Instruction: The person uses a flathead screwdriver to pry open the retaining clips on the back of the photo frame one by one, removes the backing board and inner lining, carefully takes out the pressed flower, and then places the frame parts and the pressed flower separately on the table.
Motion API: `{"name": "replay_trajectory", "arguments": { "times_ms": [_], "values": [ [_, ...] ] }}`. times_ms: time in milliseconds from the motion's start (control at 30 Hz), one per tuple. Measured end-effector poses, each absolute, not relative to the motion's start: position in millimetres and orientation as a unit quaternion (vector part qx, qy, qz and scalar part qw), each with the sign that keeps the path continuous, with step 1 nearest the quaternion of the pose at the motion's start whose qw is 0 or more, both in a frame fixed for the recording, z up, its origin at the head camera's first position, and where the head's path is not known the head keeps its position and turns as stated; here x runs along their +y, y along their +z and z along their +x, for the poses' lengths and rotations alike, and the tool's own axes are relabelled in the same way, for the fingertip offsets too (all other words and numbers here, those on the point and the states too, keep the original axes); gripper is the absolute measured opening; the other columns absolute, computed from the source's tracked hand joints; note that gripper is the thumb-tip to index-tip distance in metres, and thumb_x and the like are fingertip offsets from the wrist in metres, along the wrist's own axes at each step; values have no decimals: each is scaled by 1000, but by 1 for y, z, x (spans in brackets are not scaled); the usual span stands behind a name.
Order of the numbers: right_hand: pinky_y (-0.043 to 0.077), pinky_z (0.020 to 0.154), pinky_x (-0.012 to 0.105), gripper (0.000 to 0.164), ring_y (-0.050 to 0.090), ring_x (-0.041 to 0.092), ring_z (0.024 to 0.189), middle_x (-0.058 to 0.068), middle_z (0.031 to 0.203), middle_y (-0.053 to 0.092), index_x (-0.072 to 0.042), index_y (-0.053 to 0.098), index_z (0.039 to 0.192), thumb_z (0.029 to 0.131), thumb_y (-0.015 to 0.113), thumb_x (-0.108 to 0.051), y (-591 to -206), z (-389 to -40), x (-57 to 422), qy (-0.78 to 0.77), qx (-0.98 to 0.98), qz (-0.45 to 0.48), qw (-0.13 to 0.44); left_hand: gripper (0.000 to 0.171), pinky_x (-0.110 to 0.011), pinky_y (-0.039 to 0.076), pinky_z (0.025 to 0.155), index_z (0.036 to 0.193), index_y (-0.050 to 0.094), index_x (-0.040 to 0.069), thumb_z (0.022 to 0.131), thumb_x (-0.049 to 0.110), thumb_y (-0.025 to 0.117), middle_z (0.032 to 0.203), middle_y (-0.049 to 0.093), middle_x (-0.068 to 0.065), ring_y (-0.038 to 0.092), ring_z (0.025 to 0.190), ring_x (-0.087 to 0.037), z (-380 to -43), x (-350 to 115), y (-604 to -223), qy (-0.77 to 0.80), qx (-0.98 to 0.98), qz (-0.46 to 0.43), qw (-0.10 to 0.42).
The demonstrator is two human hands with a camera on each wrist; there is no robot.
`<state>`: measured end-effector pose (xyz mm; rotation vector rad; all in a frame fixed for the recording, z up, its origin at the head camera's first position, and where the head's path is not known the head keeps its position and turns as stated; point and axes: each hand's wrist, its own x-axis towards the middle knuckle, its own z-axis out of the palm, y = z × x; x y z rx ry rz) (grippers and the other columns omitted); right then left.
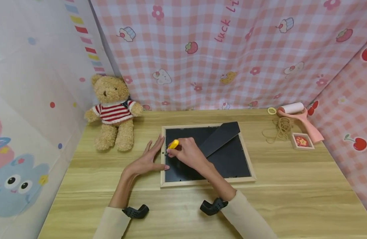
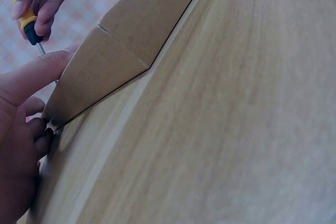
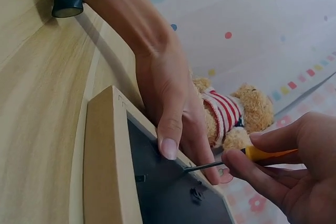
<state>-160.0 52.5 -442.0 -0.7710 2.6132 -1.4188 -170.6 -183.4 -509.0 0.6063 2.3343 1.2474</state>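
Note:
A wooden picture frame (image 1: pixel 207 183) lies face down, its black backing board (image 1: pixel 228 166) and slanting stand leg (image 1: pixel 220 137) on top. My right hand (image 1: pixel 189 152) holds a yellow-handled screwdriver (image 1: pixel 173 144) between thumb and fingers. In the right wrist view the metal shaft (image 3: pixel 207 166) slants down to the backing's edge near the left side of the frame. Small dark tabs (image 3: pixel 196 194) show along that edge. My left hand (image 1: pixel 144 162) rests against the frame's left side, thumb over the rim and fingers stretched along it.
A teddy bear (image 1: pixel 116 113) in a striped sweater sits at the back left. At the back right are a pink-handled roller (image 1: pixel 312 126), a coil of twine (image 1: pixel 282 127), a yellow ring (image 1: pixel 271 111) and a small framed box (image 1: pixel 303 141). A checked curtain (image 1: pixel 201 66) hangs behind the table.

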Motion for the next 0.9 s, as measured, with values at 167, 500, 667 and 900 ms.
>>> {"name": "replay_trajectory", "arguments": {
  "times_ms": [167,500,667,900],
  "values": [
    [60,64,17,11,80,22,74,11,84,82,5,80,101,101,79,-6,-438,-162,47,-420,864,-277,24,123,-79,-3,130,178,1,19,94,39,88,186,-14,-3,-26,166,-47,-170,-184,-509,448,841,217,211],
    [50,57,17,13,62,10,60,12,79,76,8,79,96,101,76,-4,-426,-164,31,-337,891,-303,-6,125,-73,-10,131,179,2,23,92,52,87,186,-11,-2,-28,167,-39,-172,-186,-518,473,827,240,188],
    [46,54,15,14,54,7,55,14,78,73,9,78,96,102,75,-4,-422,-163,23,-323,898,-299,-4,120,-68,-15,132,179,7,19,94,48,86,186,-11,-7,-27,167,-38,-173,-186,-518,473,823,254,186],
    [46,53,16,15,55,10,55,14,77,73,8,77,93,102,75,-3,-421,-164,21,-313,899,-305,1,113,-67,-16,132,178,12,12,96,34,87,185,-12,-15,-24,168,-41,-173,-185,-512,457,829,255,198]
  ]
}}
